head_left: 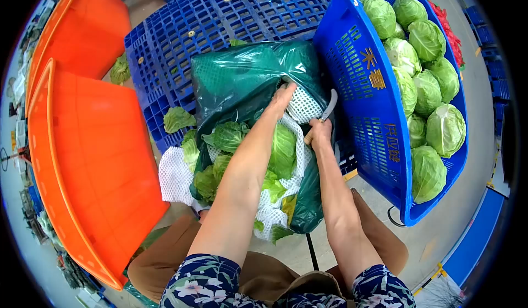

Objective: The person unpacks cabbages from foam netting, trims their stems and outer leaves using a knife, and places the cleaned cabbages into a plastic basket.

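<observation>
My left hand (282, 97) reaches into the opening of a dark green plastic bag (236, 69), its fingers against white foam netting (303, 103); its fingertips are partly hidden. To its right, my right hand (319, 131) is closed round the wooden handle of a curved knife (330, 105), the blade pointing up and away. Loose cabbage leaves (283, 151) and more white netting lie between my forearms, on the near part of the bag. The bag rests on a blue plastic pallet (170, 49).
A blue crate (352, 82) of green cabbages (428, 93) stands close on the right. Two orange bins (104, 159) stand on the left. A loose leaf (179, 120) lies at the pallet's left edge. Red net bags (446, 33) show behind the crate.
</observation>
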The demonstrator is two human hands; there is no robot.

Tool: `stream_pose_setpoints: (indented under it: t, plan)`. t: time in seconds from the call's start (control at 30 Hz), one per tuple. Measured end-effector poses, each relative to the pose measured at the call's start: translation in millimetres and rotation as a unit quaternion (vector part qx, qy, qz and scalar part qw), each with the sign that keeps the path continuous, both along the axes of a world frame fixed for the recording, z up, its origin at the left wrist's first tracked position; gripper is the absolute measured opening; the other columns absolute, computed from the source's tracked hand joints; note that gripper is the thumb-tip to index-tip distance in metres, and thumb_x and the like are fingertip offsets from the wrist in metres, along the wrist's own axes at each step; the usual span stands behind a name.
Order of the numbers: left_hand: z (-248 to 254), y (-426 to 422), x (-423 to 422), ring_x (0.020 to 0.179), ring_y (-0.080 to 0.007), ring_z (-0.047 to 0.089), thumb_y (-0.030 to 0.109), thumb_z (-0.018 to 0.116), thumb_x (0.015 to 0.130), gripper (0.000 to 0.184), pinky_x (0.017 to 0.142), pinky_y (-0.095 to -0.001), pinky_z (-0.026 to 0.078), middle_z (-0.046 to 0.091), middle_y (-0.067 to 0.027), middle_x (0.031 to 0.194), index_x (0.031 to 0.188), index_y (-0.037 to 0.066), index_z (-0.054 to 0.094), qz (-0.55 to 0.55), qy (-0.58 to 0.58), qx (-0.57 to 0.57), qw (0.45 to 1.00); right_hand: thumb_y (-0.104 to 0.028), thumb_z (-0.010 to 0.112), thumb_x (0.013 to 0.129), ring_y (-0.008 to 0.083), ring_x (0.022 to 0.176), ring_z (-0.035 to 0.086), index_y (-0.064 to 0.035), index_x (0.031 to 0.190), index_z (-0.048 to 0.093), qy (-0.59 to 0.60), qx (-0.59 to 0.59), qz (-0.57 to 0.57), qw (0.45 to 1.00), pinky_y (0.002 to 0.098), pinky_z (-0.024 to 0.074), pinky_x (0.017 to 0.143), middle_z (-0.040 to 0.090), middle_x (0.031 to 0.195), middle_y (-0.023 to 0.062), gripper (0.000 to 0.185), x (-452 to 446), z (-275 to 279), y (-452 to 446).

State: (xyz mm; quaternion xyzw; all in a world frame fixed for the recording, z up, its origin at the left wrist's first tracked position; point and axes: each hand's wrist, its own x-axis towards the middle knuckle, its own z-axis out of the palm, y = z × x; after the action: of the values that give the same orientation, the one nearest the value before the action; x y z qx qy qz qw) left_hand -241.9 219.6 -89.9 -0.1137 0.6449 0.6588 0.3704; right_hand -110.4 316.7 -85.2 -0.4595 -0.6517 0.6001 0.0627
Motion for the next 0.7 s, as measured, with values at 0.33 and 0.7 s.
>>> stream_pose_setpoints:
  t: [0.33, 0.7]
  plan:
    - [133, -103, 34, 0.129, -0.0347, 0.036, 0.065, 0.046, 0.084, 0.084, 0.105, -0.043, 0.029, 0.039, -0.0247, 0.138, 0.137, 0.001, 0.039, -0.151, 0.186, -0.178, 0.954, 0.004, 0.052, 0.074, 0.0179, 0.092, 0.058, 0.001, 0.129, 0.043, 0.151, -0.142, 0.091, 0.974, 0.0301, 0.0478, 0.078, 0.057, 0.113, 0.0087, 0.056, 30, 103, -63]
    - [111, -225, 182, 0.125, -0.0272, 0.04, 0.073, 0.045, 0.079, 0.097, 0.1, -0.046, 0.036, 0.037, -0.0141, 0.142, 0.142, 0.003, 0.025, 0.014, -0.112, 0.008, 0.994, -0.029, 0.063, 0.078, 0.0411, 0.082, 0.062, 0.0032, 0.09, 0.063, -0.076, 0.28, 0.333, 0.897, 0.0475, 0.0477, 0.071, 0.064, 0.081, 0.0251, 0.034, 95, 161, -139]
